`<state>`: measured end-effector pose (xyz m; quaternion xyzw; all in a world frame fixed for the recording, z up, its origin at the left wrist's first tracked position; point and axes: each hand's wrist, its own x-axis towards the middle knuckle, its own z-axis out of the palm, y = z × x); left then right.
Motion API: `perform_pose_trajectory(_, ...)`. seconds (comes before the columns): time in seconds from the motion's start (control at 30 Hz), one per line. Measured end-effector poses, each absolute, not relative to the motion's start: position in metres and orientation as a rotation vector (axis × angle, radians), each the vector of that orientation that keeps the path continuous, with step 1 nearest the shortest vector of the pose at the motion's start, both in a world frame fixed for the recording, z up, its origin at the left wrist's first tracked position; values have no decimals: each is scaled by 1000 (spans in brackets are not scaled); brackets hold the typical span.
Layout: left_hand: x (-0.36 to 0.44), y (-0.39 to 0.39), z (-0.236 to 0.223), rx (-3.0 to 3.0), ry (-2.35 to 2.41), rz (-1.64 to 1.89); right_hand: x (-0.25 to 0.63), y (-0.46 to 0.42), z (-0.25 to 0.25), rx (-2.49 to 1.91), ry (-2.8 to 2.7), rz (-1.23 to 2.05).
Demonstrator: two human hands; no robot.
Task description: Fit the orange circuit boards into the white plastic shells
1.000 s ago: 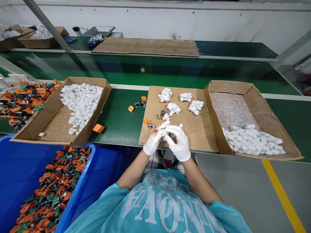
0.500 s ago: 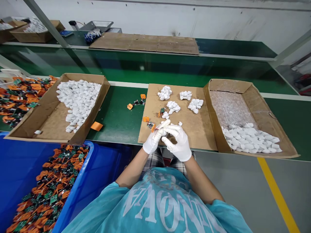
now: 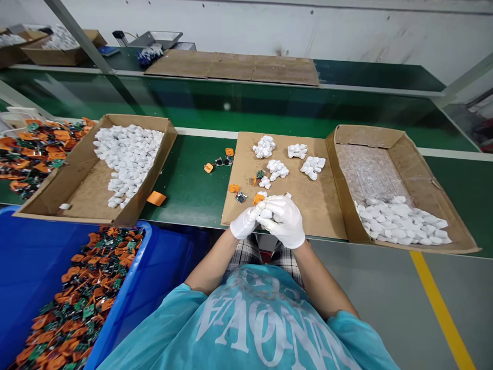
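Looks only partway along to me: white bits crowd the box at frame left (image 3: 87,192), with another lot in the box at frame right (image 3: 364,167). Right hand (image 3: 288,222) is curled closed around a white piece (image 3: 266,213) just below centre. Left hand (image 3: 243,224) meets it, grip hidden, can't tell. Orange tab (image 3: 259,199) at its fingertips.

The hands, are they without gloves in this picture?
No, both the left hand and the right hand wear white gloves.
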<state>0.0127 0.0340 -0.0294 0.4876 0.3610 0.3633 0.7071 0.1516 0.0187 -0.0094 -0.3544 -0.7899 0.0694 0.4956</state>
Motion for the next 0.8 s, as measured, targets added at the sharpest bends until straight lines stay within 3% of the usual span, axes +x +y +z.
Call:
perform_pose_trajectory(0.1,15,35,-31,1060,742,778,151,17,-13,-875,-1847,310)
perform_pose_trajectory(0.37,17,31,-35,1113,866,768,141,14,-3,-1015,-1299,1236)
perform_pose_trajectory(0.43,17,30,-35,1100,885,728,139,14,2,-1046,-1259,1337)
perform_pose_trajectory(0.63,19,27,-32,1054,972,823,147,17,-9,-1098,-1734,543)
perform_pose_trajectory(0.8,15,29,-25,1115,863,817,158,17,-23,-1068,-1953,158)
